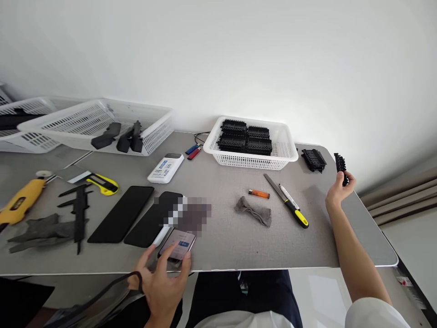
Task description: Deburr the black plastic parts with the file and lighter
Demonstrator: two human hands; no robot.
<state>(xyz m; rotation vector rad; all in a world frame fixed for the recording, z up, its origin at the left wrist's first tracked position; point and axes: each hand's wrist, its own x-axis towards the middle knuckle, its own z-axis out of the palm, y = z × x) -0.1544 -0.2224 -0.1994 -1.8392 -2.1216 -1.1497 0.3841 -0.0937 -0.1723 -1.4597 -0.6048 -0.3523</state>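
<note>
My right hand (pixel 336 191) is raised over the table's right end, its fingers closed on a black toothed plastic part (pixel 340 166) held upright. A similar black part (pixel 313 160) lies on the table just left of it. My left hand (pixel 160 280) is at the near table edge, fingers curled around a phone (pixel 178 246) with a lit screen; the thumb rests on the phone's right side. Part of the surface above the phone is blurred out. A white basket (pixel 285 152) holding several black parts (pixel 245 136) stands at the back centre.
On the grey table (pixel 221 237) lie a yellow-handled file (pixel 287 200), orange lighter (pixel 258 194), grey rag (pixel 253 211), two black phones (pixel 121 214), white remote (pixel 165 168), caliper (pixel 79 212), yellow cutters (pixel 102 183), gloves (pixel 41 231). White baskets (pixel 85 119) stand back left.
</note>
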